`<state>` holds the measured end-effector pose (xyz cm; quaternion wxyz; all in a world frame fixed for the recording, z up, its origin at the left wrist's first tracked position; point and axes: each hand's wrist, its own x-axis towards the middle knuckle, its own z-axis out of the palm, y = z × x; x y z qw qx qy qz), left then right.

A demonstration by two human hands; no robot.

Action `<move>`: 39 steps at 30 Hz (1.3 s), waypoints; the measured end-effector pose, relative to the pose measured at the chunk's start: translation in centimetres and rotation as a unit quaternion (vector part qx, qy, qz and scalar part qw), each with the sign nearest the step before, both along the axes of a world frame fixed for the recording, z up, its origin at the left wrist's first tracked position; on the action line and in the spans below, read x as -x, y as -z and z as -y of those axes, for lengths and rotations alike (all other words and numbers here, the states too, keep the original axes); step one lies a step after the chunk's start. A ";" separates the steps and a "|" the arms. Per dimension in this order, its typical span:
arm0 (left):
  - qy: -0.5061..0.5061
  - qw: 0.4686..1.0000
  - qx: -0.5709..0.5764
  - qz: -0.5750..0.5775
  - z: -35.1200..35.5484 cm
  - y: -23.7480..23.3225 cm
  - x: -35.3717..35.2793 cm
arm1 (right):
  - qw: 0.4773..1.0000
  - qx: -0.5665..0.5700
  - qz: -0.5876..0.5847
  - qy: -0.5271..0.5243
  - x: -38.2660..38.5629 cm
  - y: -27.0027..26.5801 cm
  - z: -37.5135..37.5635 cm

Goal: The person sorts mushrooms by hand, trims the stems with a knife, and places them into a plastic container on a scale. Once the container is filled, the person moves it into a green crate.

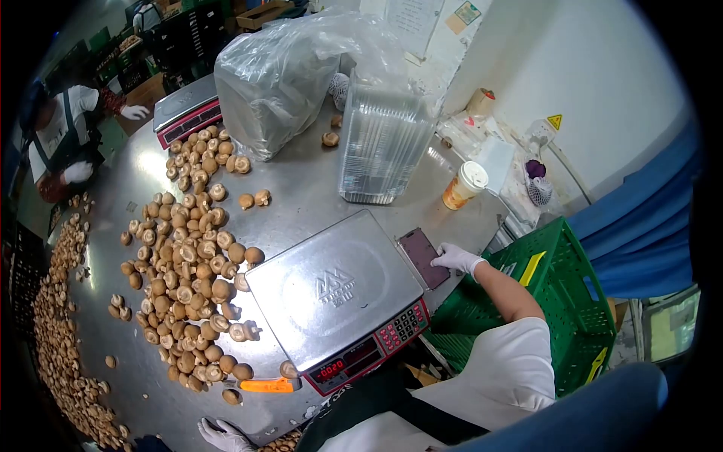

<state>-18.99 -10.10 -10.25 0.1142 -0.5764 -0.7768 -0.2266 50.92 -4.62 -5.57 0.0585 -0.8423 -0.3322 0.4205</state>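
My right hand (457,258), in a white glove, touches the right edge of a dark flat phone-like object (423,258) lying on the metal table. My left hand (224,435), also gloved, rests at the table's near edge with its fingers apart and nothing in them. Between the hands stands a scale (335,286) with a bare steel plate and a lit red display. An orange-handled tool (266,385) lies left of the scale, near my left hand. Brown mushrooms (184,279) are heaped on the table to the left of the scale.
Beyond the scale are stacked clear trays (380,147), a plastic bag (275,83) and a lidded cup (465,184). A second scale (187,109) stands at the back left. Green crates (561,301) are at the right. A co-worker (68,128) is across the table, near more mushrooms (60,301).
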 end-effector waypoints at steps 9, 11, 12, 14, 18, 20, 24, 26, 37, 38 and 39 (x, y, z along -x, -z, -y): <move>0.167 0.963 -0.172 -0.120 -2.4 4.3 5.4 | 0.987 -0.055 0.086 -0.123 0.9 0.8 1.2; 0.323 0.848 -0.353 -0.229 -2.3 5.0 6.1 | 0.985 -0.056 0.096 -0.131 0.8 1.2 1.3; 0.172 0.960 -0.181 -0.127 -0.7 2.2 2.6 | 0.985 -0.056 0.096 -0.131 0.9 0.9 1.2; 0.007 1.000 0.004 -0.016 0.1 0.7 0.7 | 0.986 -0.013 0.085 -0.143 1.3 0.0 1.0; 0.007 1.000 -0.001 -0.011 0.3 0.9 0.7 | 0.982 -0.014 0.111 -0.150 1.8 -0.3 1.0; 0.005 1.000 0.001 -0.015 0.3 0.9 0.7 | 0.982 -0.003 0.116 -0.152 1.6 0.0 1.1; 0.006 1.000 -0.003 -0.011 0.2 0.6 0.5 | 0.988 -0.030 0.092 -0.122 0.8 0.7 1.1; 0.006 1.000 -0.002 -0.013 0.1 0.6 0.5 | 0.995 -0.027 0.053 -0.074 0.3 0.9 0.6; -0.011 1.000 0.021 0.004 0.3 1.0 1.0 | 0.998 -0.048 -0.031 0.026 -1.9 2.3 0.7; -0.011 1.000 0.021 0.004 0.3 1.1 1.0 | 0.997 -0.042 -0.050 0.045 -2.1 2.4 0.8; -0.008 1.000 0.017 0.003 0.3 1.3 1.1 | 0.997 -0.042 -0.050 0.045 -2.3 2.7 0.9</move>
